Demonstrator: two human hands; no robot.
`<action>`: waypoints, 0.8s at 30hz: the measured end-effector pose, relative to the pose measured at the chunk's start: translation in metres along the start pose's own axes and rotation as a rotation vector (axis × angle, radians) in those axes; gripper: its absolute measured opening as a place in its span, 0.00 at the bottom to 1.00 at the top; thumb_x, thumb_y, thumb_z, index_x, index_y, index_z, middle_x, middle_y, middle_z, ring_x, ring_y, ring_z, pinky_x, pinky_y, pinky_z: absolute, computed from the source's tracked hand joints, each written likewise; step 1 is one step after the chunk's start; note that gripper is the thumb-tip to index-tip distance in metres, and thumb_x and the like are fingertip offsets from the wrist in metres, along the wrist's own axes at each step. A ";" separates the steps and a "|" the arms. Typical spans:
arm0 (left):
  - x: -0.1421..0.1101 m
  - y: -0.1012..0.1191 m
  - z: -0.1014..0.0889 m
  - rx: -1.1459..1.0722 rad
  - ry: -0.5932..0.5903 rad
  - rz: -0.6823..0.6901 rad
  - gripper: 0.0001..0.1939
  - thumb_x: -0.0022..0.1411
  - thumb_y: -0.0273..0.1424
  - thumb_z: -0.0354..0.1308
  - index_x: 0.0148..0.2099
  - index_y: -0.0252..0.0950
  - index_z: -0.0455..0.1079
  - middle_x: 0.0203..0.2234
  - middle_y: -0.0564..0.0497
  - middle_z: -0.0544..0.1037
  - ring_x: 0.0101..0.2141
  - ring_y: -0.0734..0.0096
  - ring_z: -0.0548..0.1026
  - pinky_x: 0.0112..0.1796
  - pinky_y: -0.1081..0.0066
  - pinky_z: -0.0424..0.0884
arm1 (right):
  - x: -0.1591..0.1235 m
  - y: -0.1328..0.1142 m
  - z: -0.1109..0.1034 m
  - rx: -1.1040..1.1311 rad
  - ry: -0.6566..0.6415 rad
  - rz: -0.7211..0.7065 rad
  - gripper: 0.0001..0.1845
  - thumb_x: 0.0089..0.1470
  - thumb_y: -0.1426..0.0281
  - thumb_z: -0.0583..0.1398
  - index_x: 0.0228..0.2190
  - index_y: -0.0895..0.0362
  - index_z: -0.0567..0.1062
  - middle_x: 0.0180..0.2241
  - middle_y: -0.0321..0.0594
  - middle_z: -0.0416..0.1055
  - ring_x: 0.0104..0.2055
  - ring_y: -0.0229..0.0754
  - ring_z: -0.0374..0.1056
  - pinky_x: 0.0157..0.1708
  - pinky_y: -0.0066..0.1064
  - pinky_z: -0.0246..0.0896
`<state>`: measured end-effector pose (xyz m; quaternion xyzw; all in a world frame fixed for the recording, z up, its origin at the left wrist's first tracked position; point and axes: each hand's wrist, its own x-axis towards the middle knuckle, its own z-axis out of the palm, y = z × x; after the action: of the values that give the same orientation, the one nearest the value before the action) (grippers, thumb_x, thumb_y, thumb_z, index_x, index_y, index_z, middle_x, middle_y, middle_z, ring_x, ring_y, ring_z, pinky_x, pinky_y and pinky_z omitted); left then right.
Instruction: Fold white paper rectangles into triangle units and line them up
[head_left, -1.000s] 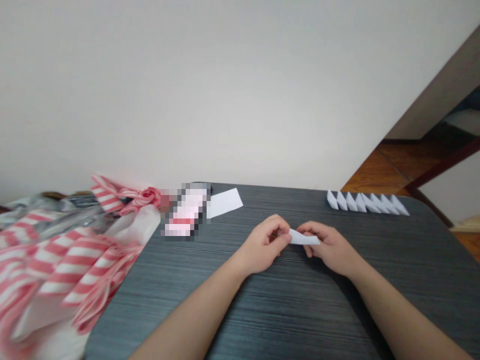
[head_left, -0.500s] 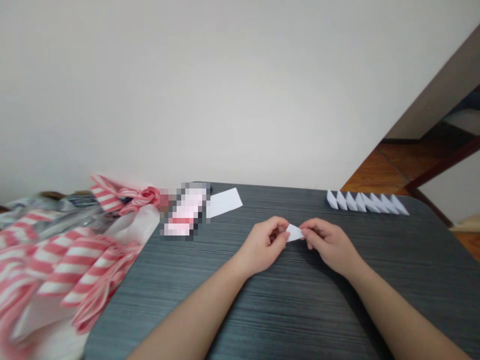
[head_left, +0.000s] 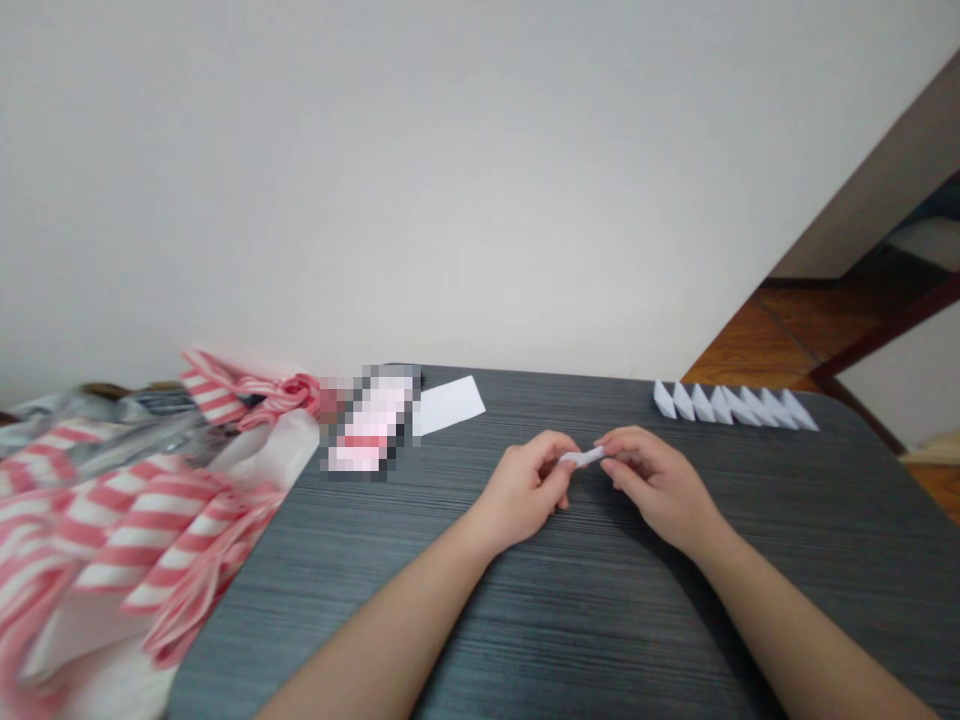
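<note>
A narrow strip of folded white paper (head_left: pixel 581 458) is pinched between both hands, above the table and mostly edge-on to me. My left hand (head_left: pixel 521 490) grips its left end with the fingertips. My right hand (head_left: pixel 656 482) grips its right end the same way. The fingers hide part of the strip. Both wrists hover over the dark grey wood-grain table (head_left: pixel 600 620).
Several folded paper pieces (head_left: pixel 731 405) stand in a tight row at the far right of the table. A white paper rectangle (head_left: pixel 450 405) lies at the far edge beside a pixelated pink-and-white object (head_left: pixel 371 425). A pink-striped bag (head_left: pixel 127 530) bulges at left.
The paper has been folded or turned from a visible flat triangle into a thin strip. My hands have moved slightly closer together around it.
</note>
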<state>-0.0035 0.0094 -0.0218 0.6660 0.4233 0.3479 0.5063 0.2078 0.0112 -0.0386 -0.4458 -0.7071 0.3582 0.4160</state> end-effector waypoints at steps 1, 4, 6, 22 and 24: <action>0.000 0.000 0.000 0.003 -0.001 0.005 0.10 0.68 0.36 0.51 0.43 0.36 0.68 0.20 0.56 0.73 0.20 0.78 0.70 0.24 0.78 0.65 | 0.000 -0.001 0.000 -0.028 -0.009 -0.016 0.05 0.60 0.67 0.59 0.38 0.54 0.73 0.43 0.45 0.72 0.31 0.40 0.68 0.29 0.32 0.66; 0.000 0.000 0.000 0.009 -0.007 0.019 0.09 0.69 0.36 0.51 0.43 0.36 0.68 0.21 0.57 0.72 0.20 0.78 0.70 0.25 0.78 0.65 | 0.001 -0.004 -0.001 -0.088 -0.017 -0.040 0.05 0.60 0.68 0.59 0.39 0.54 0.74 0.42 0.45 0.73 0.35 0.42 0.70 0.32 0.33 0.66; 0.000 0.001 -0.001 0.017 -0.015 0.022 0.10 0.69 0.35 0.51 0.43 0.36 0.69 0.21 0.56 0.72 0.21 0.77 0.70 0.26 0.78 0.65 | 0.002 -0.005 -0.002 -0.113 -0.018 -0.043 0.06 0.60 0.69 0.59 0.39 0.54 0.74 0.41 0.44 0.73 0.37 0.43 0.70 0.33 0.33 0.67; 0.004 -0.003 -0.001 0.122 0.063 0.044 0.12 0.67 0.32 0.52 0.44 0.35 0.75 0.27 0.51 0.76 0.25 0.75 0.72 0.29 0.75 0.68 | 0.001 -0.007 -0.003 -0.201 -0.041 -0.179 0.10 0.61 0.69 0.59 0.43 0.51 0.78 0.45 0.44 0.76 0.47 0.47 0.72 0.48 0.40 0.68; 0.004 -0.004 -0.001 0.110 0.072 0.052 0.11 0.67 0.32 0.52 0.44 0.35 0.75 0.29 0.50 0.77 0.25 0.75 0.73 0.29 0.75 0.69 | 0.001 -0.007 -0.002 -0.203 -0.048 -0.194 0.11 0.61 0.69 0.59 0.43 0.51 0.79 0.45 0.44 0.76 0.47 0.47 0.72 0.48 0.40 0.68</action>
<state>-0.0032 0.0142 -0.0255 0.6906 0.4421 0.3608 0.4444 0.2072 0.0104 -0.0310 -0.4066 -0.7890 0.2536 0.3845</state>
